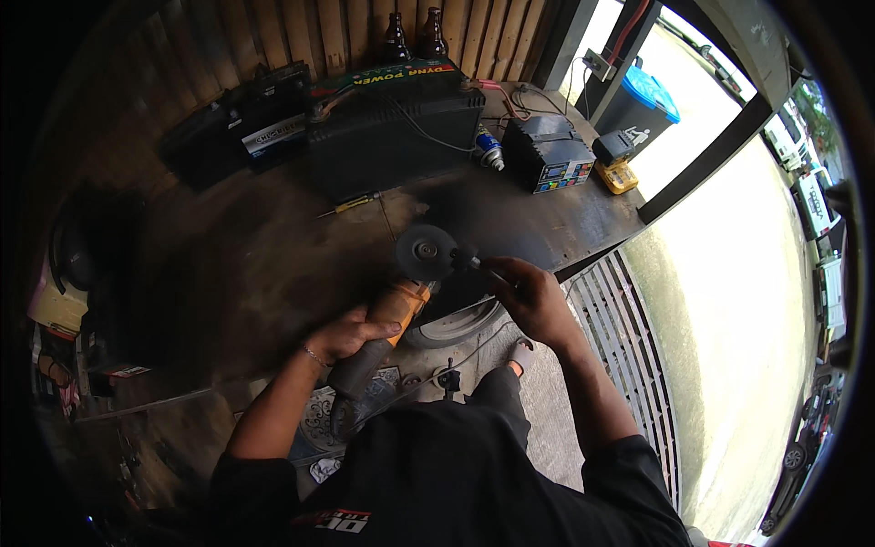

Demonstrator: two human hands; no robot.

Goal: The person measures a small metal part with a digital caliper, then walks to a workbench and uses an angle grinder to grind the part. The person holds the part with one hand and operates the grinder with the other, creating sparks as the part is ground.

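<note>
My left hand [351, 335] is wrapped round the body of an orange and dark angle grinder [404, 305], its thumb lying across the orange casing. The grinder tilts up and away from me, with its flat grey disc [416, 263] facing up. In my closed right hand [536, 303] is a slim metal rod [483, 263]. The rod's dark end is close to the right edge of the disc; I cannot tell whether they touch. Beyond the disc, a screwdriver with a yellow handle [355, 203] lies on the dark, stained workbench [264, 264].
Large black batteries [392, 137] stand along the bench's back, before two brown bottles [396, 41]. Farther right are a spray can [489, 149], a black box [550, 155] and a yellow-and-black device [618, 173]. A tyre [456, 326] sits below the bench edge, left of a metal grate [629, 356].
</note>
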